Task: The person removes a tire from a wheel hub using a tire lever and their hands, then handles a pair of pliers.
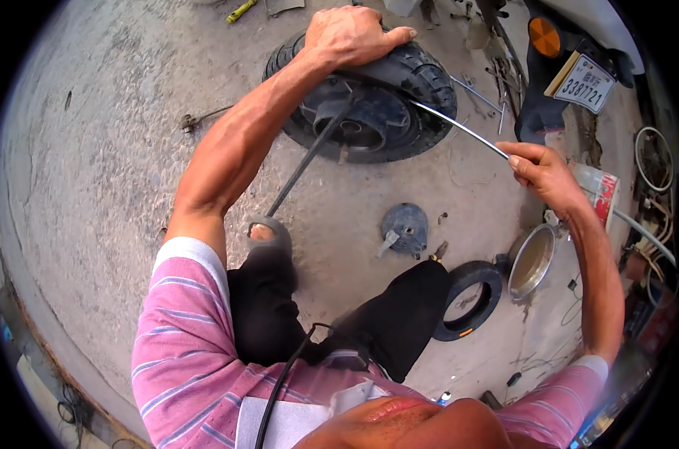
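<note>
A wheel with a treaded black tyre (pixel 422 75) and dark rim (pixel 377 127) lies on the concrete ahead of me. My left hand (pixel 347 34) grips the top of the tyre, fingers curled over it and thumb stretched out. My right hand (pixel 534 168) holds a long silver metal bar (pixel 467 131) that reaches left to the tyre's bead. A darker bar (pixel 302 165) runs from the wheel down to my sandalled foot (pixel 265 232); whether the foot presses on it, I cannot tell.
A dark round hub plate (pixel 405 223), a smaller tyre (pixel 478 314) and a metal basin (pixel 532 262) lie nearer me. At the right are a bucket (pixel 601 191), a black mudguard (pixel 534 90) with an orange reflector, and several loose tools (pixel 489 105). A yellow-handled tool (pixel 241 10) lies at the top.
</note>
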`<state>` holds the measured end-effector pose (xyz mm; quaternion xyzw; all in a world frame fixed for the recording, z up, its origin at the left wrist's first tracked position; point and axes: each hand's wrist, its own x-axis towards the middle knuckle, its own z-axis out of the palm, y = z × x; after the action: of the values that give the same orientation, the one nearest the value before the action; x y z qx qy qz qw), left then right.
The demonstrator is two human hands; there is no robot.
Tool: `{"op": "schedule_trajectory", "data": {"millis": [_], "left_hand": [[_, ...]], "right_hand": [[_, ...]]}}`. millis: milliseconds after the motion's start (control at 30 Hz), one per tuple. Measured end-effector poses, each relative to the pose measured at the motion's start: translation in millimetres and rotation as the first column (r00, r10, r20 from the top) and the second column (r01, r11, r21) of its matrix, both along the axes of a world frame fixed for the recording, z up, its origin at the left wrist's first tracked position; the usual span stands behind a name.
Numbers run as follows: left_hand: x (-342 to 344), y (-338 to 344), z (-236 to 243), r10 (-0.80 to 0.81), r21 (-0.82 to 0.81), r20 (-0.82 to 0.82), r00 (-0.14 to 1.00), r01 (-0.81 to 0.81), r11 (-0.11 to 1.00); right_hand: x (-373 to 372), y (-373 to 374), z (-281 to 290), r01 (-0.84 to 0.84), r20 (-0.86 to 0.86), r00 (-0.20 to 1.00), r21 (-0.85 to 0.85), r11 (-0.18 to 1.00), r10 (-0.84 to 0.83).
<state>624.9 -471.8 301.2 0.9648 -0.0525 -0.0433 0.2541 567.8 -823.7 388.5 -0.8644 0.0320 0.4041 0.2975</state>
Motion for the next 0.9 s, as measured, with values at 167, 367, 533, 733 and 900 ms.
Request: {"op": "schedule_trajectory", "data": {"millis": [167, 367, 533, 733, 900], "left_hand": [[2.4, 1.0, -34.7, 0.071, 0.016, 0.095, 0.993, -0.073, 0.997], [4.4, 7.4, -31.8, 0.083, 0.018, 0.06, 0.995, -0.085, 0.996], [7.9, 22.2, -42.7, 0.105, -0.03, 0.117, 0.988, -0.102, 0.994], [9.4, 24.3, -28.9, 0.087, -0.053, 0.109, 0.99, -0.082, 0.995], [13.2, 12.1, -21.9, 0.01, -0.028, 0.03, 1.0, -0.009, 1.0]], "right_hand": [[-86.6, 54.4, -38.6, 0.418, -0.065, 0.908, 0.11, 0.902, -0.414], [-75.2, 55.1, -34.4, 0.356, -0.079, 0.933, 0.08, 0.931, -0.351], [-49.7, 60.7, -32.1, 0.419, -0.482, 0.815, 0.104, 0.902, -0.323], [-83.7, 80.6, -56.5, 0.544, -0.458, 0.794, 0.24, 0.804, -0.4], [-144.1, 117.4, -80.7, 0.638, -0.3, 0.769, 0.322, 0.699, -0.564]]}}
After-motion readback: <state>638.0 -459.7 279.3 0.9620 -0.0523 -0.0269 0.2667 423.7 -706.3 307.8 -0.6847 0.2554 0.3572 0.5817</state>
